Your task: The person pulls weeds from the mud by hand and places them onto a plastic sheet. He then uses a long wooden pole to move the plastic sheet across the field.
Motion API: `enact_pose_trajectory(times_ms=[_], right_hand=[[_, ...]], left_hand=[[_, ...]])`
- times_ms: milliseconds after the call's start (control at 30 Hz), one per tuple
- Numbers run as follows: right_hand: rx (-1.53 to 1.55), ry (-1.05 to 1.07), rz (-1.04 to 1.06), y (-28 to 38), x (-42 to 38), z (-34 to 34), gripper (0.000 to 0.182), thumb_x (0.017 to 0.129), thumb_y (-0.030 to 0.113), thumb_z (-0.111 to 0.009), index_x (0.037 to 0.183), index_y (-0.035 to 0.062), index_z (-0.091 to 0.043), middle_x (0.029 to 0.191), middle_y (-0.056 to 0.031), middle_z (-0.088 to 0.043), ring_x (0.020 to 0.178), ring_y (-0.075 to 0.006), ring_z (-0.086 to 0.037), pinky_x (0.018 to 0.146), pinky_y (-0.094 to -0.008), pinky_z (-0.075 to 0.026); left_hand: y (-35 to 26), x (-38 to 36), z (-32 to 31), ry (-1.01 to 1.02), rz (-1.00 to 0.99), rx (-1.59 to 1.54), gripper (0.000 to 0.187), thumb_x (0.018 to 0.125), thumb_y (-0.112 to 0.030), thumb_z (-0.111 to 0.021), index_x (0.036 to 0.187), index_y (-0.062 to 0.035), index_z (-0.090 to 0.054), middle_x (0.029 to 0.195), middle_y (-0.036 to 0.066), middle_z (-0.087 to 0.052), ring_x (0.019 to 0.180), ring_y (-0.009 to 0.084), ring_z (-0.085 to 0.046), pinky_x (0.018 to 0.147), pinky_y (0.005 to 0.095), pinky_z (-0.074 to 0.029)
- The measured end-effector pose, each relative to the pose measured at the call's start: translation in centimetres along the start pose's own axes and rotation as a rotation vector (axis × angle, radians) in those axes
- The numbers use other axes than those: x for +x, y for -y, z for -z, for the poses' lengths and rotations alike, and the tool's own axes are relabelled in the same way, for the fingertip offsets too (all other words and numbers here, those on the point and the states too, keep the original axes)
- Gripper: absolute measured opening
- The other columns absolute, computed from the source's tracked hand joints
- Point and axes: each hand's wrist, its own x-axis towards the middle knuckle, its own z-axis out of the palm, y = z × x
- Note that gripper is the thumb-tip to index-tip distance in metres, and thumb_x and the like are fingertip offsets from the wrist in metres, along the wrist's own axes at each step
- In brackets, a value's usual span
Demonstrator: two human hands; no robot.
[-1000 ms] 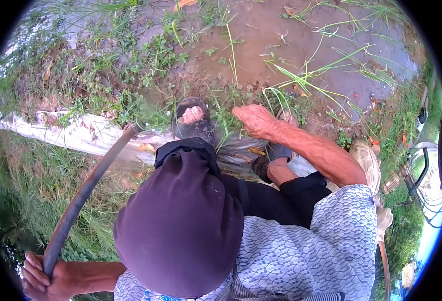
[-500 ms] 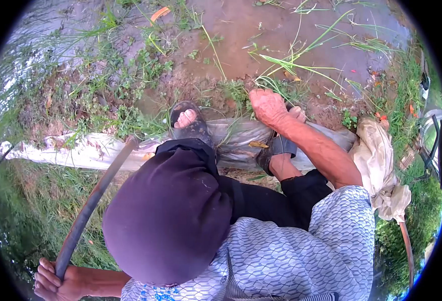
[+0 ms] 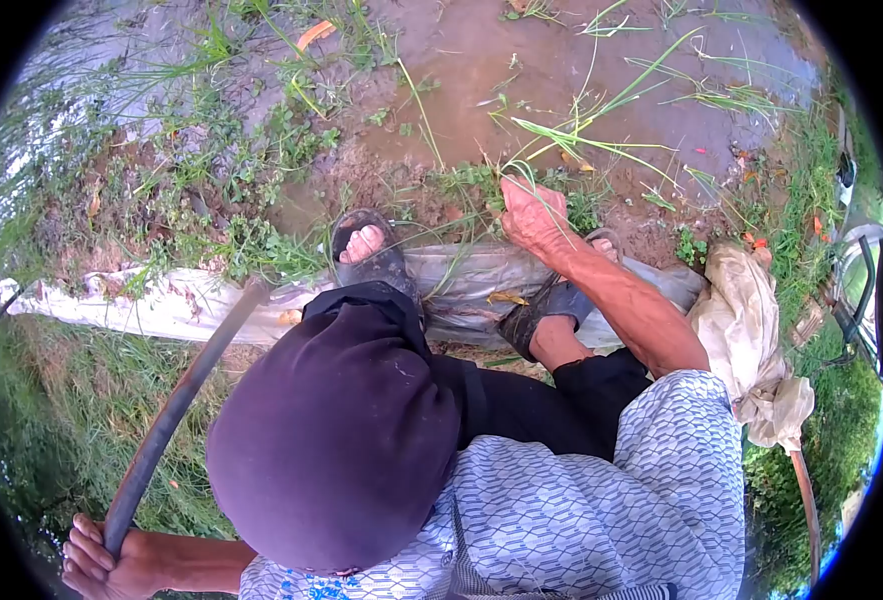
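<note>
My left hand (image 3: 101, 558), at the lower left, is wrapped round a dark, slightly curved wooden stick (image 3: 176, 410). The stick's far end rests by the white plastic sheet (image 3: 161, 305); I cannot make out anything attached there. My right hand (image 3: 535, 213) is closed low over the muddy ground, just beyond the sheet, among green grass (image 3: 506, 185). Several thin blades come out by its fingers, and the fingertips are partly hidden. My sandalled left foot (image 3: 363, 245) and right foot (image 3: 561, 310) stand on or beside the sheet. My dark, trousered knee (image 3: 331, 430) fills the lower middle.
Shallow muddy water (image 3: 481, 70) lies beyond the strip of mud and weeds. Long grass blades (image 3: 611, 140) lean over it. At the right, a bunched cream cloth or sack (image 3: 746, 330) is gathered around another stick (image 3: 807, 510). Grass (image 3: 91, 400) grows behind the sheet.
My right hand has turned slightly and stays closed at the grass, with blades now lying across it. My left hand still holds the stick. The view has shifted a little.
</note>
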Motion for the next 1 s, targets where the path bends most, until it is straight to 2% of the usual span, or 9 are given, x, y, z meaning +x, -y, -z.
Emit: enact_pose_trajectory(times_ms=[167,333,433,467,600,733,833,967,1000], right_hand=[[0.002,0.061,-0.227,-0.7,1.4,-1.8,0.019,0.076,0.02,-0.058,0.085,0.003,-0.062,0.073,-0.0199,-0.064,0.069,-0.0406,-0.064,0.062,-0.0494,-0.051],[0.369,0.279,0.1,-0.8,1.5,-1.8,0.029,0.074,0.03,-0.065,0.086,0.0034,-0.067,0.077,-0.022,-0.065,0.074,-0.0403,-0.064,0.065,-0.0478,-0.051],[0.179,0.548,0.23,2.0,-1.0,1.4,0.028,0.075,0.03,-0.064,0.082,0.0027,-0.066,0.073,-0.0235,-0.064,0.075,-0.0409,-0.064,0.066,-0.0475,-0.051],[0.074,0.517,0.152,2.0,-1.9,0.9,0.02,0.076,0.023,-0.064,0.082,0.0034,-0.064,0.079,-0.0215,-0.064,0.076,-0.0396,-0.065,0.066,-0.0466,-0.052],[0.029,0.014,0.237,-0.3,-2.1,0.2,0.016,0.077,0.004,-0.058,0.092,-0.0003,-0.056,0.094,-0.0217,-0.059,0.069,-0.0409,-0.064,0.063,-0.0478,-0.052],[-0.366,0.066,0.025,-1.3,-1.8,1.5,0.013,0.078,0.006,-0.058,0.089,-0.0005,-0.056,0.083,-0.0201,-0.06,0.069,-0.0316,-0.068,0.059,-0.0402,-0.056],[-0.373,0.092,-0.011,-2.7,-1.7,0.6,0.014,0.08,0.007,-0.057,0.091,-0.0006,-0.057,0.082,-0.0192,-0.063,0.067,-0.0323,-0.068,0.061,-0.0417,-0.056],[-0.174,0.187,-0.116,-3.9,-0.2,2.2,0.013,0.078,0.007,-0.056,0.084,-0.0037,-0.059,0.079,-0.0274,-0.065,0.075,-0.0402,-0.067,0.066,-0.0454,-0.055],[-0.072,0.118,-0.115,-5.3,0.2,1.2,0.012,0.075,0.008,-0.058,0.077,-0.0033,-0.061,0.078,-0.0284,-0.064,0.077,-0.0437,-0.065,0.068,-0.0476,-0.054]], left_hand=[[0.1,-0.5,-1.1,-0.045,-0.04,0.064,0.031,0.088,-0.003,-0.053,0.063,-0.0135,-0.036,0.053,-0.003,-0.025,0.045,0.0112,-0.032,0.063,0.0335,-0.038],[0.1,-0.1,-0.7,-0.038,-0.024,0.045,0.034,0.088,-0.004,-0.055,0.062,-0.0148,-0.035,0.053,-0.003,-0.025,0.045,0.0115,-0.031,0.063,0.0336,-0.036],[0.0,0.1,-0.1,-0.024,-0.017,0.051,0.035,0.088,-0.005,-0.055,0.062,-0.0151,-0.034,0.054,-0.003,-0.025,0.046,0.012,-0.031,0.064,0.034,-0.036],[0.0,0.2,0.0,-0.015,-0.009,0.055,0.035,0.088,-0.005,-0.055,0.062,-0.0151,-0.034,0.054,-0.003,-0.025,0.047,0.0122,-0.032,0.064,0.0342,-0.036],[0.1,0.1,0.0,-0.026,-0.022,0.047,0.036,0.088,-0.005,-0.056,0.061,-0.0149,-0.034,0.055,-0.003,-0.026,0.048,0.0127,-0.033,0.064,0.0346,-0.036],[0.1,0.4,0.3,-0.013,-0.005,0.014,0.036,0.087,-0.004,-0.056,0.061,-0.0144,-0.034,0.056,-0.002,-0.025,0.048,0.0127,-0.031,0.064,0.0343,-0.036],[0.1,0.2,0.0,-0.029,-0.007,0.007,0.036,0.088,-0.004,-0.055,0.061,-0.014,-0.034,0.056,-0.002,-0.025,0.047,0.0128,-0.03,0.063,0.0339,-0.036],[0.0,-0.1,-0.5,-0.022,-0.026,0.041,0.036,0.089,-0.003,-0.055,0.061,-0.0134,-0.034,0.057,-0.001,-0.024,0.047,0.0131,-0.03,0.062,0.0338,-0.035],[0.0,0.0,-0.4,-0.015,-0.025,0.038,0.036,0.089,-0.003,-0.055,0.061,-0.0132,-0.034,0.057,-0.001,-0.024,0.048,0.0131,-0.03,0.061,0.0339,-0.035]])
